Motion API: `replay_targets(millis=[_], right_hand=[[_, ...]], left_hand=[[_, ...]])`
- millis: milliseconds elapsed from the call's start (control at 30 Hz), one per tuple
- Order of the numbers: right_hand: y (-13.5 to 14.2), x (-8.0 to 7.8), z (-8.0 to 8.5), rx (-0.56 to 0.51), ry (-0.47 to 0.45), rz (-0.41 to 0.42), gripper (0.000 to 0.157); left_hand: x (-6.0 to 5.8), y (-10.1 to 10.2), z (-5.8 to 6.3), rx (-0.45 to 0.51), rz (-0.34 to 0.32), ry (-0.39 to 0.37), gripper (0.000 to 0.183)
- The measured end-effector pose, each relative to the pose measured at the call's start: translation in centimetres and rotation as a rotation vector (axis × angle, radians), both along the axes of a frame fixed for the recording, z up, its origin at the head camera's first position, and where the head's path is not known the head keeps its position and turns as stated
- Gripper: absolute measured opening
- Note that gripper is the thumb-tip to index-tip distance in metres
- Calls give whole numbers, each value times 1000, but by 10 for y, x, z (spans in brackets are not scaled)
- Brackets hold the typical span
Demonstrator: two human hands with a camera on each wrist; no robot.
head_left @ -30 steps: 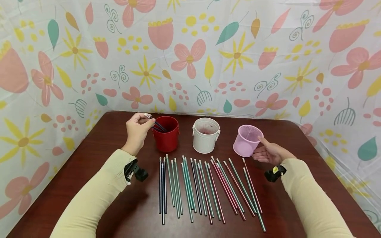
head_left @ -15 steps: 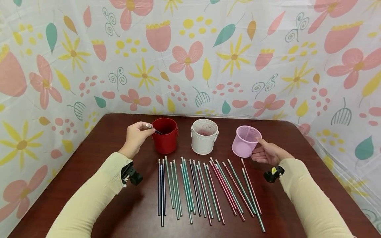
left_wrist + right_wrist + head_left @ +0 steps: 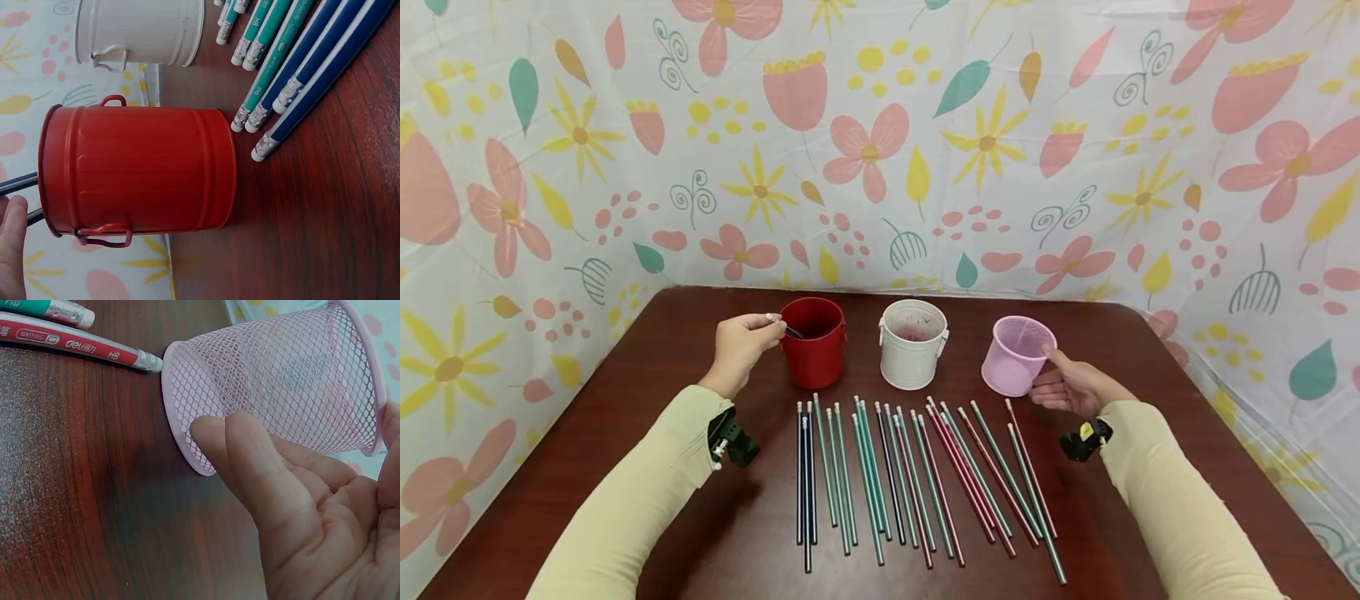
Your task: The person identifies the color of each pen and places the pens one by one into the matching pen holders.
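Observation:
My left hand (image 3: 739, 348) pinches dark pencils (image 3: 793, 332) near their white eraser ends, at the left rim of the red bucket (image 3: 814, 354). Two dark shafts (image 3: 19, 183) cross the bucket's rim in the left wrist view; their lower ends are hidden inside. My right hand (image 3: 1078, 385) is beside the pink mesh pen cup (image 3: 1013, 367), thumb at its rim and the other fingers loosely extended along its side. In the right wrist view, two fingertips (image 3: 247, 434) overlap the mesh near the base.
Between the red bucket and the pink cup stands a white bucket (image 3: 913, 354). In front lie several pencils side by side, from dark blue (image 3: 807, 492) through green (image 3: 868, 475) to red (image 3: 966, 467). A floral cloth (image 3: 880, 150) hangs behind the brown table (image 3: 715, 550).
My left hand has lowered at the red bucket, and the pencils' shafts now show less above its rim. The right hand stays at the pink cup. The head view has shifted slightly.

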State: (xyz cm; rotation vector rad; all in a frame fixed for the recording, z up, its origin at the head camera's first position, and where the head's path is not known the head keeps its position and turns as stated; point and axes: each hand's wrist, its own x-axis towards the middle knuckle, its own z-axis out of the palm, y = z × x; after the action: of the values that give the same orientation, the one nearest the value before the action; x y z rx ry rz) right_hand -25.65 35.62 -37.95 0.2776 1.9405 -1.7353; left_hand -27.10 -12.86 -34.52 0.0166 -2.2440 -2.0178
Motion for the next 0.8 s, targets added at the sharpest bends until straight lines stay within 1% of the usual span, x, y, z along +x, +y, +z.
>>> replay_targets(millis=[100,233,333,433,600,700,800], right_hand=[[1,0,1,-2,5,-1,87],[2,0,0,-16,4,-11,83],[1,0,0,-20,7,-10,80],[0,-1,-1,-19,10,-5,80],[1,-1,-2,-15,7,-6,82],[1,0,-2,-9,10,-12,83],[0,1,-2,-7,15,-19,85]], left_hand=[[-2,0,-3,19,9,-4,33],[-3,0,-6,14,17,2,30],[-4,-2,-9,-13,35,11,30],[-5,-5,-11,-45,57,4,31],[-5,-7,-14,-71,51,-27,36],[-6,-6,-16,-100,55,-3,35],[-5,-5,-19,-173,79,39,32]])
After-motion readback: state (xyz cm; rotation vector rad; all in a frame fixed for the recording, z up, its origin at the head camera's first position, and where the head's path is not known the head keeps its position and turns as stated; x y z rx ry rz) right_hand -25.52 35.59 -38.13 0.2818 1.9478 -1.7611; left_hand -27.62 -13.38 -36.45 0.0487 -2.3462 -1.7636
